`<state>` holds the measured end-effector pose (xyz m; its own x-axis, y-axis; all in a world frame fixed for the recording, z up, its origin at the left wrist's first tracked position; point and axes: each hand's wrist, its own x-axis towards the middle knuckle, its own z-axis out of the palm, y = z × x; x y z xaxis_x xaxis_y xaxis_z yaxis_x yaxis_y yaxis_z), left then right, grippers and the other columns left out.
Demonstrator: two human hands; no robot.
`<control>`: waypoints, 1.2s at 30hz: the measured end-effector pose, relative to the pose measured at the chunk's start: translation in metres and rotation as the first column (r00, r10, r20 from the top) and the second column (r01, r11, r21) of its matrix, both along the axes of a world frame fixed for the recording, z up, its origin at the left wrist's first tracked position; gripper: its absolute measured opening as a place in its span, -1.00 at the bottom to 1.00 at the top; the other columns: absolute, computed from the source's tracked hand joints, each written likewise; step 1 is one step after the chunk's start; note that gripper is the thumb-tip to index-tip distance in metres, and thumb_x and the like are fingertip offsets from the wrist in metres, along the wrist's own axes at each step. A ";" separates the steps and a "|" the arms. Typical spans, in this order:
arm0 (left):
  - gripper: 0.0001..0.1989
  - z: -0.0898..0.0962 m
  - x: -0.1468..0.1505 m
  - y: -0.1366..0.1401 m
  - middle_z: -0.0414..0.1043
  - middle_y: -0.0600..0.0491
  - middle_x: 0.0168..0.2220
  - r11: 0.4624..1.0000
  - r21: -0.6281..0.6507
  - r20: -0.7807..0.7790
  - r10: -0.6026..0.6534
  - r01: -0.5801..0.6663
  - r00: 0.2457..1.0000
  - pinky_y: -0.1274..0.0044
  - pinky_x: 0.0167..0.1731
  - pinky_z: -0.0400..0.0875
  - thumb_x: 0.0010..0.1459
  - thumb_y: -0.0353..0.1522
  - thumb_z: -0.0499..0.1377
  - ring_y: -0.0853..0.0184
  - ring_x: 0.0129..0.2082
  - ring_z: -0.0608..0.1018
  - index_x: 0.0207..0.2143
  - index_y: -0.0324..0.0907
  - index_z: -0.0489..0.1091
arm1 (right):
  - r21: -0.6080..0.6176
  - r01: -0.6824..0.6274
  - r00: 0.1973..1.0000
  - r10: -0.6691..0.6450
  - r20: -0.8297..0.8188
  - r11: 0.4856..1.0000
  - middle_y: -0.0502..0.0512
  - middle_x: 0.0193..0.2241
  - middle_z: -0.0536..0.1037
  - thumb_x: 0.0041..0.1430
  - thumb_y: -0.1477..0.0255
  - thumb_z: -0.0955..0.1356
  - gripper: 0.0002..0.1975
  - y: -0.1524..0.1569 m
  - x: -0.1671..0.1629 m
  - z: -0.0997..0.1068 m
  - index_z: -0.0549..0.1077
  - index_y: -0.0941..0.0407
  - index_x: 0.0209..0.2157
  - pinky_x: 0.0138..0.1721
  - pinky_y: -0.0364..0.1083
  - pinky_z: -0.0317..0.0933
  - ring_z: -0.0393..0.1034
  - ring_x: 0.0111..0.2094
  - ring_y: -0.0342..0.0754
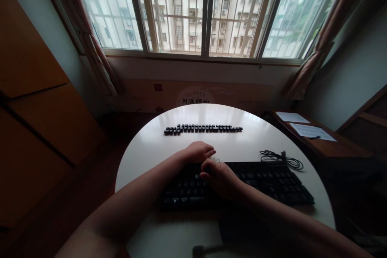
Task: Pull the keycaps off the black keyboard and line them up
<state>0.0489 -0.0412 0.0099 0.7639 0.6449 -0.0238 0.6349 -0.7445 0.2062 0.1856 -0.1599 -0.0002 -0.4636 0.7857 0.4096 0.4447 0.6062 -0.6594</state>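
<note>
A black keyboard (272, 181) lies on the round white table (139, 169). My right hand (222, 177) is closed above its middle keys, around a thin wire tool (217, 163) that looks like a keycap puller; bent wire loops stick out above the fist. Close beside it, my left hand (199, 151) hovers at or rests on the keyboard's far edge, and I cannot tell which. Its fingers are bent together, and what they hold, if anything, is hidden. Beyond both hands, loose black keycaps (202, 128) stand in a long row.
A coiled black cable (282, 159) lies at the keyboard's back right. Near the table's front edge is a blurred dark object (198, 250). To the right, a brown wooden table (329, 147) bears paper sheets (313, 132) and a pen (315, 138). A barred window is ahead.
</note>
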 end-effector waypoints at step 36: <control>-0.82 0.033 -0.012 -0.020 0.50 0.01 -0.26 0.964 -0.160 0.502 -0.107 0.214 0.858 0.57 -0.31 0.44 0.16 -0.33 0.24 0.43 -0.40 0.50 -0.17 -0.16 0.50 | 0.035 0.224 0.974 -0.222 -0.044 0.974 -0.08 -0.60 0.34 0.34 0.23 0.24 -0.78 0.024 0.059 0.016 0.29 0.07 -0.31 -0.55 -0.18 0.04 0.16 -0.63 -0.17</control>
<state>0.0373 -0.0614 0.0432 0.8047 0.5336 0.2604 0.2889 -0.7351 0.6133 0.2445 -0.1357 0.0153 -0.2615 0.8502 0.4569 0.5456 0.5207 -0.6566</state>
